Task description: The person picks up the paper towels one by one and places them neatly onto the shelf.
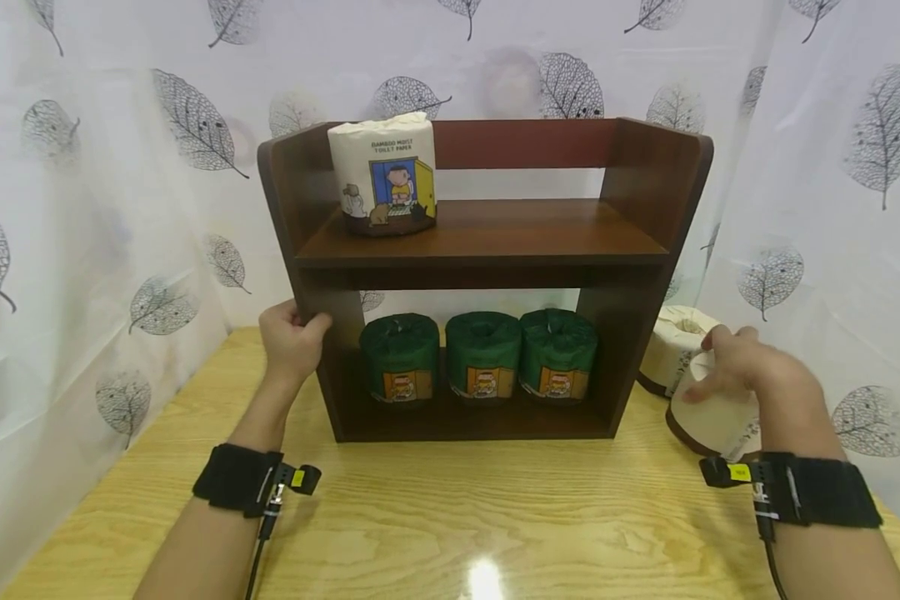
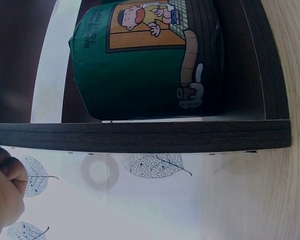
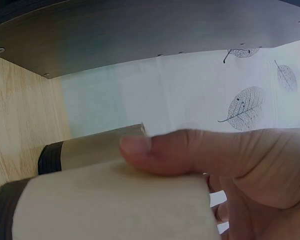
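My left hand [image 1: 292,342] grips the left side panel of a dark brown two-tier shelf [image 1: 480,233], thumb at its front edge. To the right of the shelf, my right hand [image 1: 757,367] holds a white wrapped toilet paper roll [image 1: 708,425] by its upper part. That roll leans a little, and the right wrist view shows the thumb [image 3: 160,150] across its top edge. Just behind it stands another white toilet paper roll [image 1: 662,354]. On the upper tier, at the left, sits a white toilet paper roll [image 1: 382,179]. Three green toilet paper rolls [image 1: 483,354] line the lower tier.
The shelf stands on a light wooden table [image 1: 450,500]. A white curtain [image 1: 105,250] with leaf prints hangs behind and at both sides. The shelf's right side panel [image 1: 663,192] stands close to the white rolls on the table.
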Available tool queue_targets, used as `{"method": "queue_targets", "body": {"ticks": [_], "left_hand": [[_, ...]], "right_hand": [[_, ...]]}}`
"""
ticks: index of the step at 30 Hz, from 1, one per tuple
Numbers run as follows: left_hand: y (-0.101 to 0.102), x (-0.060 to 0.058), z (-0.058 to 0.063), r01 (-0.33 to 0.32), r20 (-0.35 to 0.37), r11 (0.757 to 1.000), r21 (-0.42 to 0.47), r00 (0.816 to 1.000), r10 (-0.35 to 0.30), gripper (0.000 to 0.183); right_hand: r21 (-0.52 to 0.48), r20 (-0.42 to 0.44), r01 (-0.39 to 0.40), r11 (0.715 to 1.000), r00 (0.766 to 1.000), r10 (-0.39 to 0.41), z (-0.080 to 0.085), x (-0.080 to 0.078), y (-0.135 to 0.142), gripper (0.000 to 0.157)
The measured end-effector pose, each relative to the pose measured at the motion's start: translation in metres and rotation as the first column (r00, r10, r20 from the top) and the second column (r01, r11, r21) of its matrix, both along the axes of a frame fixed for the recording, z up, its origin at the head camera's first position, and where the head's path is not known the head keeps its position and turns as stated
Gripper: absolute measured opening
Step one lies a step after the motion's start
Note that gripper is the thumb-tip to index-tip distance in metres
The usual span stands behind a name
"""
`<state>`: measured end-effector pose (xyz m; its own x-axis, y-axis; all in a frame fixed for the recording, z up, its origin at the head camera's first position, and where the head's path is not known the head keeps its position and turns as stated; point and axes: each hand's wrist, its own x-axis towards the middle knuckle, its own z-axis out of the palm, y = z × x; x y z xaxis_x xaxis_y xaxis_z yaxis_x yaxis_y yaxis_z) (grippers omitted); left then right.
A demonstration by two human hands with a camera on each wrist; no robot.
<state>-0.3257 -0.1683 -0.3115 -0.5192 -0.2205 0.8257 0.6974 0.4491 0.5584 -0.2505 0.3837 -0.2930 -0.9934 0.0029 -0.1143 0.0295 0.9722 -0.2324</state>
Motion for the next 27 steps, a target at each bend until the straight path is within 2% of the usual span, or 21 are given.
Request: {"method": "queue_targets", "body": {"ticks": [5,11,14,19,24,27], "left_hand": [[0.0,0.001,0.001,-0.005,0.008,1.0,0.003,1.0,0.005,0.009],[0.001,0.004,0.003,0.009,0.027,1.0,0.001,1.0,-0.009,0.009],[0.006,0.014,0.01,0.024,0.024,1.0,-0.001,0.999,-0.024,0.009],[0.013,0.032,0.022,0.033,0.032,0.999,-0.006,0.999,-0.033,0.01],[0.015,0.035,0.023,0.039,0.03,0.999,-0.003,0.999,-0.039,0.01],[0.016,0.035,0.024,0.041,0.023,0.999,-0.003,0.999,-0.041,0.009]], "right_hand": [[0.006,0.037,0.033,0.999,0.999,-0.033,0.0,0.001,0.003,0.099],[0.012,0.026,-0.019,1.0,0.999,0.019,0.002,0.0,0.003,0.098],[0.009,0.019,-0.06,0.998,0.998,0.06,0.003,0.0,0.002,0.094],[0.028,0.043,-0.124,0.992,0.992,0.122,0.003,0.001,-0.003,0.097],[0.038,0.068,-0.132,0.991,0.989,0.129,0.001,0.001,-0.009,0.1],[0.026,0.083,-0.13,0.991,0.988,0.127,0.0,0.0,-0.01,0.096]]}}
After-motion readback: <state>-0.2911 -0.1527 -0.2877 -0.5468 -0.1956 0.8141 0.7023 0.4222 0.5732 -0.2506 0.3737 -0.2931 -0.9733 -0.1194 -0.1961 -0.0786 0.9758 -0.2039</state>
